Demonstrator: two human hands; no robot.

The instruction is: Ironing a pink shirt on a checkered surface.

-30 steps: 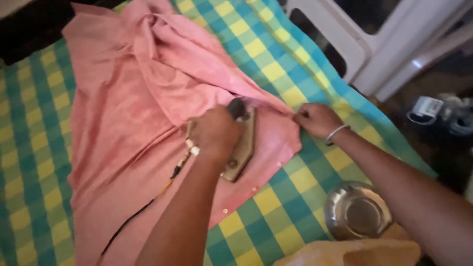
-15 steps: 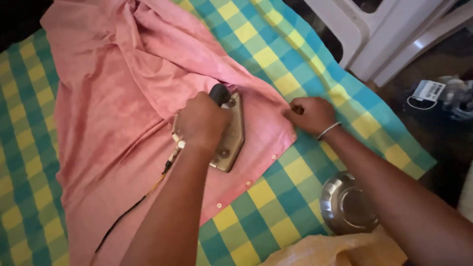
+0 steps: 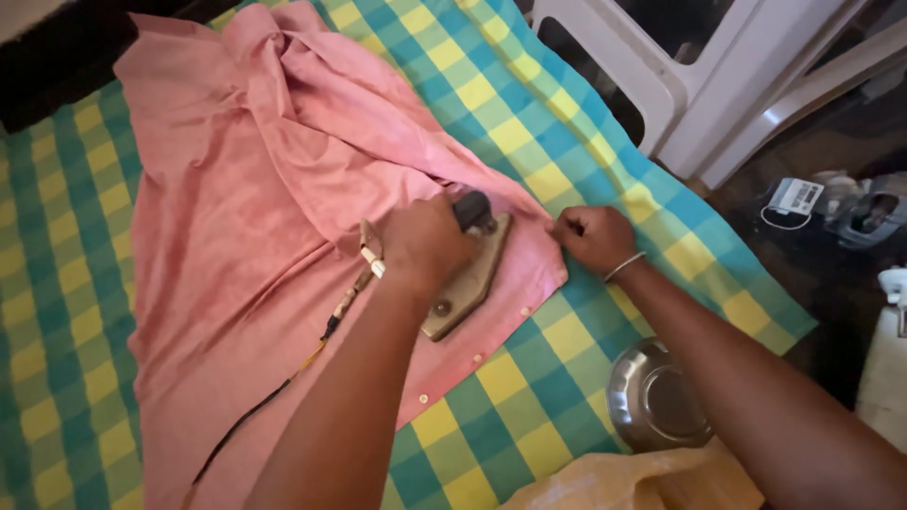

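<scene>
Left hand (image 3: 425,244) grip closed around iron (image 3: 465,283); right hand (image 3: 593,236) pinching pink shirt (image 3: 246,217).

Left hand (image 3: 427,244) closed round handle of flat iron (image 3: 465,280), sole down on pink shirt (image 3: 255,217); right hand (image 3: 593,238) pinches shirt edge just right of iron; checked cloth (image 3: 529,123) beneath; steel bowl (image 3: 656,397) near right; iron's cord (image 3: 283,387) trails near-left.
</scene>
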